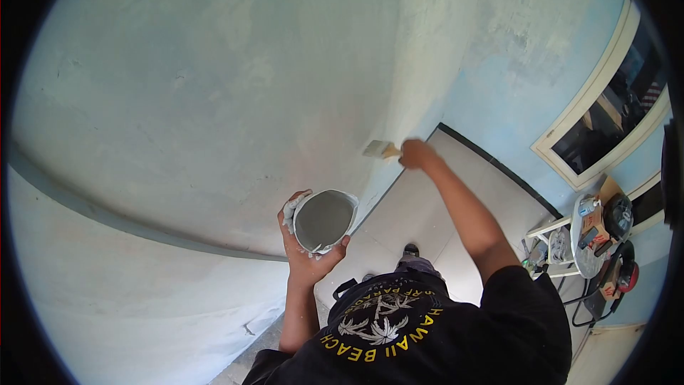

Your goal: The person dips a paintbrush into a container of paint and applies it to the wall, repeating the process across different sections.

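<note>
My left hand (311,260) is wrapped round a round tub (326,221) of grey paint, its fingers along the far left side and the thumb at the right. Pale smears mark the fingers and the tub's rim. Farther up and to the right, my right hand (415,155) grips a paintbrush (385,150) by its light wooden handle. The pale, wide bristles point left, in front of the wall (299,85); whether they touch it I cannot tell.
A grey ledge (142,230) curves along the left wall. Tiled floor (456,199) with a dark skirting lies below at the right. A window (602,125) is set in the blue wall. Beside it stands a table (586,264) loaded with boxes and bottles.
</note>
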`<state>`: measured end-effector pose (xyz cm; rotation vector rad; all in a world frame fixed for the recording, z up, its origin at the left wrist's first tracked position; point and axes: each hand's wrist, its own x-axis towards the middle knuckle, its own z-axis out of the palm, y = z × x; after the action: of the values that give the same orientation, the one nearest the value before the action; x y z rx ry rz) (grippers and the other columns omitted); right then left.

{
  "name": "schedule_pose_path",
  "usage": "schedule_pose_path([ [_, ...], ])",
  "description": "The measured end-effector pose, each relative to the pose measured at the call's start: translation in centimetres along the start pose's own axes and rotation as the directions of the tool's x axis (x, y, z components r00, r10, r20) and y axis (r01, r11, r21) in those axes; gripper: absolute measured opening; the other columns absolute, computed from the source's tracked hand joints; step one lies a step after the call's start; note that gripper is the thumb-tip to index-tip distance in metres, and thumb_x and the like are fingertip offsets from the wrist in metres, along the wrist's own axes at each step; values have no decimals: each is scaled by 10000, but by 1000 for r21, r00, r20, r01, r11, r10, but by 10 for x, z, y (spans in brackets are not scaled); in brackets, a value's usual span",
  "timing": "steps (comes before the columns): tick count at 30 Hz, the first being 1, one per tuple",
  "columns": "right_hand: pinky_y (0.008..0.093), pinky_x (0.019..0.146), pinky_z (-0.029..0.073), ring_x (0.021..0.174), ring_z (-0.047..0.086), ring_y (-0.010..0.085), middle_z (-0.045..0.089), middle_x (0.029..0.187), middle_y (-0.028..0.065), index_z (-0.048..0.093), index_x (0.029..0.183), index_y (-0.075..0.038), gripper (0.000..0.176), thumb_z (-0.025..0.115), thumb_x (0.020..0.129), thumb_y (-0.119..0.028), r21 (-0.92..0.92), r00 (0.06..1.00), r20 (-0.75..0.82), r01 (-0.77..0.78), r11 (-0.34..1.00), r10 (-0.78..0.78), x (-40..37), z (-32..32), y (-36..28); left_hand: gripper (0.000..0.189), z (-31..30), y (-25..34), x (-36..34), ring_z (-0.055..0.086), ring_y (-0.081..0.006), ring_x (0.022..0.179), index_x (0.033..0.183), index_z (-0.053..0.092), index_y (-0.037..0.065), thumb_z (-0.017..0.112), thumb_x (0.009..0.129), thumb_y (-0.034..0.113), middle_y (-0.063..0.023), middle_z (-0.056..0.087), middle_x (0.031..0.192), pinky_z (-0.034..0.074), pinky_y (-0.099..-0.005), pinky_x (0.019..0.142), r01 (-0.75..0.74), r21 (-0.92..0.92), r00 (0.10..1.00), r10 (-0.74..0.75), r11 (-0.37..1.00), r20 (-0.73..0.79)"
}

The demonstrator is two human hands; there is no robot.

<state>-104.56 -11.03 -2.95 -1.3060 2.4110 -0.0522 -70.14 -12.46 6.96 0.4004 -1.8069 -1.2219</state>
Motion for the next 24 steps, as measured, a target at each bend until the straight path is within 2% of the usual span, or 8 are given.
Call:
schedule_pose_path([
  [4,410,846,508,990,626,334,657,1054,179,645,1071,-36,378,687,760,-247,-50,938,-345,0,999,-18,-28,-151,-36,900,0,-1,4,495,-255,1155,1322,301,36,814,597,181,-156,430,1275,426,-390,962,-19,79,1000,20,997,-2],
  [7,380,813,519,954,638,301,660,1048,160,650,1083,-41,365,705,770,-221,42,708,-705,96,995,-38,-76,-224,-51,928,-6,-3,16,462,-287,1201,1324,321,58,838,584,274,-170,401,1311,409,-418,985,-146,216,989,138,965,52],
  [8,388,789,519,908,645,306,674,994,157,652,1105,-55,393,716,763,-236,61,570,-821,164,985,-44,-84,-229,-48,950,-10,-3,20,447,-297,1225,1330,326,68,850,587,342,-178,377,1339,407,-428,993,-268,348,963,233,899,139],
  [12,402,681,510,732,649,346,658,773,183,641,1061,-59,323,688,801,-244,276,460,-883,351,895,92,-91,-213,-55,1039,-11,0,40,417,-340,1248,1358,284,101,874,553,386,-195,371,1349,396,-467,1000,-366,336,930,326,868,170],
  [14,425,655,502,730,644,379,644,770,218,621,1072,-61,293,655,839,-235,352,313,-931,642,681,186,-55,-168,-59,1040,-8,-5,43,417,-335,1249,1361,276,105,874,553,369,-197,371,1350,405,-461,993,-351,258,936,328,900,130],
  [17,506,780,505,866,628,439,650,912,259,531,1237,-91,361,529,900,-219,357,740,-666,202,912,96,-10,-75,-52,1023,1,-4,47,420,-321,1244,1367,259,115,862,561,301,-200,365,1357,424,-445,978,-365,173,931,355,915,90],
  [19,517,815,496,914,620,441,647,954,261,501,1224,-96,337,490,907,-208,433,888,-450,122,893,98,13,8,-39,994,8,-4,50,435,-313,1226,1361,261,103,841,572,270,-200,374,1350,425,-435,972,-371,157,928,373,915,24],
  [24,453,847,517,1021,629,363,660,1072,193,649,1052,-42,279,560,835,-192,105,997,67,21,994,-28,0,123,19,962,20,9,36,456,-293,1209,1340,282,75,843,582,267,-188,383,1341,427,-410,966,-269,226,955,290,936,-63],
])
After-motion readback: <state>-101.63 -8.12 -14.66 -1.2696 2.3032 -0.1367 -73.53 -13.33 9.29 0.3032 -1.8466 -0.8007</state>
